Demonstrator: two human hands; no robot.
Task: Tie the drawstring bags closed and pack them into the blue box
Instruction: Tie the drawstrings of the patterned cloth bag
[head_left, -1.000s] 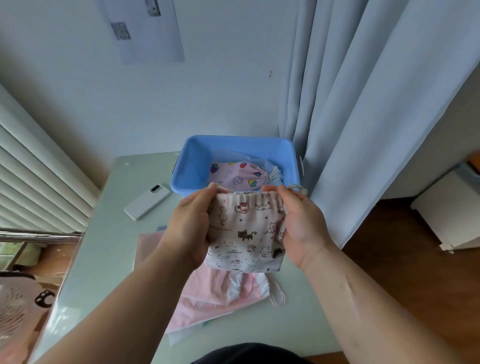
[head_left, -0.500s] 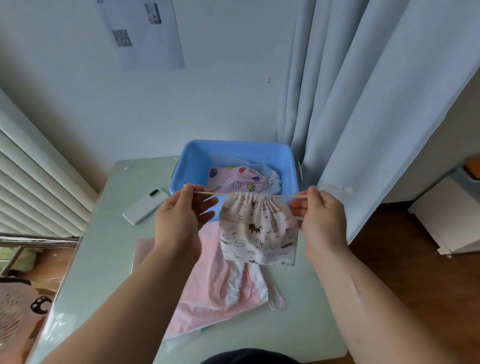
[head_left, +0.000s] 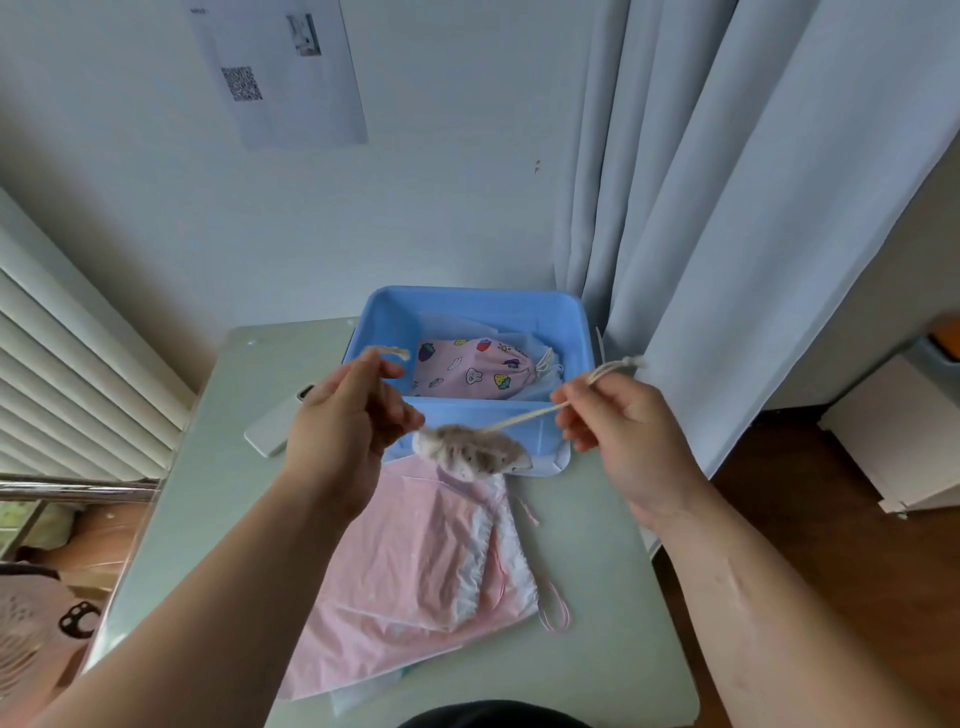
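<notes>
Left hand (head_left: 343, 431) pinches a frayed end (head_left: 396, 353) up by its thumb. Right hand (head_left: 618, 421) pinches the string (head_left: 524, 418), which runs tight and slants down to the bag (head_left: 472, 454). The bag is bunched and blurry. It hangs in the air between my hands, close by the left one, in front of the near wall of the box (head_left: 467, 304). A fruit bag (head_left: 467, 369) lies in the box. Pink bags (head_left: 415, 561) lie on the worktop (head_left: 597, 597), nearer me. I think the two ends must cross next for a knot, and the left hand is closest to the bag's mouth.
</notes>
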